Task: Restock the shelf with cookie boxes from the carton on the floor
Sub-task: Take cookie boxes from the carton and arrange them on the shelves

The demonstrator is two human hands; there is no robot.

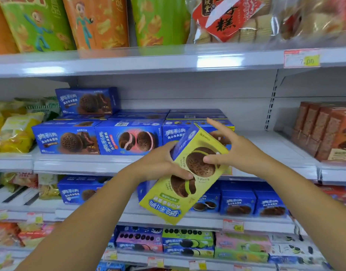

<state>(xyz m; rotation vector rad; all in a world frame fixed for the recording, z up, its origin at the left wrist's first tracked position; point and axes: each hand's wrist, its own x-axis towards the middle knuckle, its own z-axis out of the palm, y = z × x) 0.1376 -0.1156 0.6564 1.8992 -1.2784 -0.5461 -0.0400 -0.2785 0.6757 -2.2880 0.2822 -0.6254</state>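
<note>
Now, cookie box (168, 202): yellow-green, up in the air in front of the shelf (80, 165), tilted so its top corner leans right. The print on its face reads upside down.
Left hand (160, 165): grip closed round the box's left edge, with the thumb across the front face and the fingers hidden behind the box.
Right hand (234, 151): grip wide, with the fingers straight and spread above the box's upper right edge. Only the thumb tip touches the front face, on the upper cookie picture.
Box against the grips: it sits between the two hands. Its upper half is level with them and its lower half hangs below both wrists.
Shelf behind: a row of blue boxes (66, 139) faces front, with a stacked box (86, 100) standing on top at the left end.
Right end: brown boxes (324, 132) side by side, well apart from the blue row.
Left end: yellow bags (14, 132) just beside the blue row.
Shelf above: green and orange snack bags (37, 22), and a price tag (302, 58) on the rim.
Shelf below: lower boxes (238, 202), also blue, partly behind the held box.
</note>
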